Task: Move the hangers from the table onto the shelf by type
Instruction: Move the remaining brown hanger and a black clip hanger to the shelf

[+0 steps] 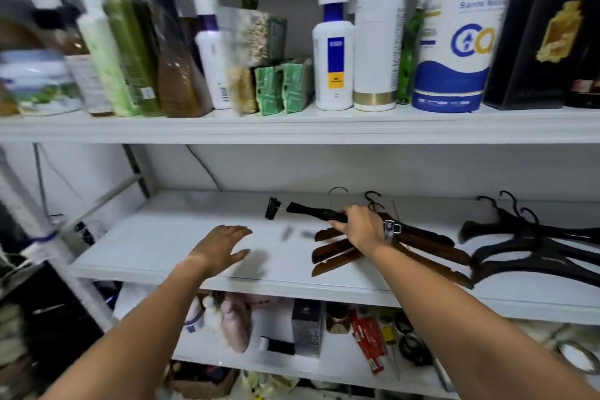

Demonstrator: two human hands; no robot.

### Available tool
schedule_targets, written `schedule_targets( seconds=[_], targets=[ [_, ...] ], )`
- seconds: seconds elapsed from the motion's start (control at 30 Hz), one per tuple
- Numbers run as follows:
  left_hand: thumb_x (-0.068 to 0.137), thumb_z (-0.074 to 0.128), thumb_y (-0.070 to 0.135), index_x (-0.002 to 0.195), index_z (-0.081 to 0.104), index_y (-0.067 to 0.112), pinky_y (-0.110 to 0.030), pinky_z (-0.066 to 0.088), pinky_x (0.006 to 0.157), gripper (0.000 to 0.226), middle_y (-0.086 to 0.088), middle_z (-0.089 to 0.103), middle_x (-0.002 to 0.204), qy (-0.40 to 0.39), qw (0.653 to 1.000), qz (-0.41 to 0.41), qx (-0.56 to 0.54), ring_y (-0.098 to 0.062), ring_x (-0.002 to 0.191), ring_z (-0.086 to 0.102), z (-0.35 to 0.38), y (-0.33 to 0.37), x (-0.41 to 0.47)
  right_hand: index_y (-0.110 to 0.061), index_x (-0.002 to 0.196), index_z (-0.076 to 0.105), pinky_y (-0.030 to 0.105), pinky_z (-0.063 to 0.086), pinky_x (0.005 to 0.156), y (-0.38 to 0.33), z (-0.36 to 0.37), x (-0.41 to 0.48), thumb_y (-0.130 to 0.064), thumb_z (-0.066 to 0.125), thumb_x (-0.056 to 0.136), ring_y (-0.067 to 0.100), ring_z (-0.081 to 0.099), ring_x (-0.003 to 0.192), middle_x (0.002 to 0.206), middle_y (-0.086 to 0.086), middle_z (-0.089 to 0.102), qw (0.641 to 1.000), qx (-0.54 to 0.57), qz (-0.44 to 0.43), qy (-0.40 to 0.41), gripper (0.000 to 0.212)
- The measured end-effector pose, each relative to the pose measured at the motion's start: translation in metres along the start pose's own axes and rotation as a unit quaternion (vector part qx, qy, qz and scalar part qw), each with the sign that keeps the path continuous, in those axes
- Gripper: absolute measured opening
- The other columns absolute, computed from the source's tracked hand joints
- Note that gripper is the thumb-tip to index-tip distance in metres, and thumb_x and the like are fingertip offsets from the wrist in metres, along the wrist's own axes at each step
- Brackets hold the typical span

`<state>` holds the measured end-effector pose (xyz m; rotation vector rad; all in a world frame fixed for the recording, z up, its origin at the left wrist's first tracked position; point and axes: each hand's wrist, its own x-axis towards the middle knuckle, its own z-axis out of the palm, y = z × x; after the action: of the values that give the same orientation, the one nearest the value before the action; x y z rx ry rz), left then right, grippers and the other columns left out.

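Gripping a black clip hanger point(308, 210) near the middle of its bar, the right hand point(357, 227) has its fingers curled round it and holds it over the middle shelf point(156, 247); a clip point(272, 208) hangs at the bar's left end, and a second clip point(391, 230) shows just right of the wrist; the picture is blurred there, so whether the hanger touches anything beneath it cannot be told. Directly below that hand lie the brown wooden hangers point(337, 252), stacked in a loose fan on the white board, their arms pointing left and right; to their right, near but apart, sits a pile of black plastic hangers point(526, 247), hooks turned toward the back wall. The left hand point(220, 250) is spread flat, palm down, fingers straight and holding nothing, over the bare left part of the same shelf, well apart from the right one; its shadow falls on the board just to its right; of the two hands, then, one is loose and one is clamped on the clip hanger. On the upper shelf point(292, 127) stands a row of containers: a white pump bottle point(332, 52) with a blue and yellow label, a tall white bottle point(378, 42) with a gold band, a large white tub point(454, 42) with blue print, a black box point(545, 26) at the far right, and green wrapped blocks point(284, 84) near the middle. The lower shelf point(337, 364) holds mixed small things, too cluttered to name.
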<state>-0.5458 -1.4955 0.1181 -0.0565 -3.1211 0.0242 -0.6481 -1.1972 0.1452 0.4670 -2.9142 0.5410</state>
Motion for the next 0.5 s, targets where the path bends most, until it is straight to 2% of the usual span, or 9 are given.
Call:
schedule_targets(
  seconds=[0.1, 0.3, 0.5],
  targets=[
    [0.098, 0.038, 0.046, 0.148, 0.024, 0.027, -0.029, 0.007, 0.120, 0.056, 0.006, 0.024, 0.156, -0.013, 1.000, -0.017, 0.005, -0.011, 0.143, 0.023, -0.014, -0.027, -0.014, -0.015, 0.109, 0.065, 0.031, 0.048, 0.073, -0.031, 0.015, -0.004, -0.047, 0.058, 0.091, 0.027, 0.064, 0.097, 0.103, 0.008, 0.070, 1.000, -0.015, -0.004, -0.016, 0.037],
    [0.098, 0.039, 0.046, 0.150, 0.019, 0.028, -0.028, 0.002, 0.120, 0.059, 0.007, 0.019, 0.158, 0.005, 1.000, -0.025, 0.002, -0.009, 0.145, 0.019, -0.025, -0.067, -0.031, -0.014, 0.100, 0.065, 0.031, 0.044, 0.072, -0.073, 0.054, -0.013, -0.044, 0.059, 0.090, 0.026, 0.062, 0.098, 0.099, 0.007, 0.069, 0.999, -0.036, -0.018, -0.033, 0.032],
    [0.097, 0.036, 0.049, 0.150, 0.016, 0.030, -0.029, -0.002, 0.120, 0.060, 0.008, 0.014, 0.159, -0.020, 1.000, -0.011, -0.007, -0.006, 0.146, 0.011, -0.009, -0.088, -0.029, -0.015, 0.100, 0.066, 0.034, 0.045, 0.084, -0.093, 0.088, -0.009, -0.041, 0.060, 0.089, 0.026, 0.062, 0.097, 0.100, 0.007, 0.069, 0.995, -0.070, -0.025, -0.059, 0.029]
  ],
)
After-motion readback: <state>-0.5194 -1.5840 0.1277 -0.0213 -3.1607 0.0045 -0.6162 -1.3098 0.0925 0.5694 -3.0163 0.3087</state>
